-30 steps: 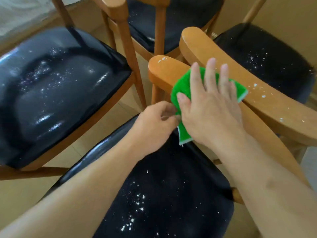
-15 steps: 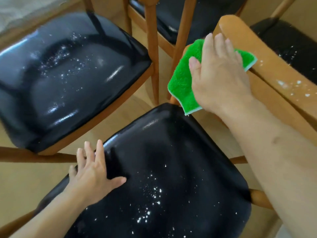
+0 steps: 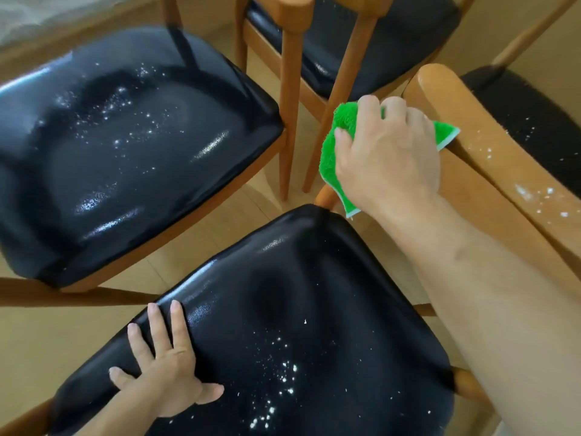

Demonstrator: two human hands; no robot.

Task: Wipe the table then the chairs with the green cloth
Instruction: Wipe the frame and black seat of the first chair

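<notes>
Right hand point(image 3: 390, 158): fingers curled over the green cloth point(image 3: 338, 146), gripping it and pressing it against the end of the wooden backrest point(image 3: 490, 199) of the near chair
Green cloth: bunched under the palm, white edge showing at its lower and right corners, above the far corner of the near seat point(image 3: 283, 309)
Left hand point(image 3: 163, 369): released, fingers straight and spread, lying flat on the near seat's left edge
Near seat: black, glossy, white crumbs point(image 3: 276, 388) scattered toward the front
Left chair seat point(image 3: 125, 146): black, dusted with fine white specks
Second backrest point(image 3: 503, 152): just beside the first, white crumbs on top
Far chair point(image 3: 345, 42): wooden legs, dark seat
</notes>
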